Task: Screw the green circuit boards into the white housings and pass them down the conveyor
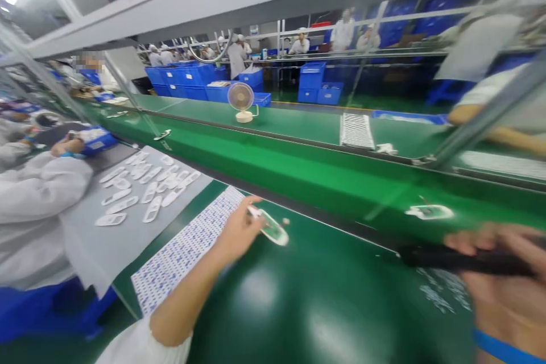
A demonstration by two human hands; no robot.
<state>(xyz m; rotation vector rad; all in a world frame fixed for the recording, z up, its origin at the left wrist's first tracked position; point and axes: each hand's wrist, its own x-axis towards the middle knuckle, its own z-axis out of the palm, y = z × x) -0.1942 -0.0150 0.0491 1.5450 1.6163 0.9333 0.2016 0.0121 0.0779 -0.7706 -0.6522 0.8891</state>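
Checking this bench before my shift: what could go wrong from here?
The pale oval part with a green centre lies under the left hand on the glossy dark-green bench top, so it could slip. The small pale bead beside it could get knocked away. The left forearm crosses the white sheet of blue-printed labels and might shift it.

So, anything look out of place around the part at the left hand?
Possibly: a small pale round bit lies loose on the dark green belt, just right of the white oval part by the left hand. It looks stray, though it's too small to identify.
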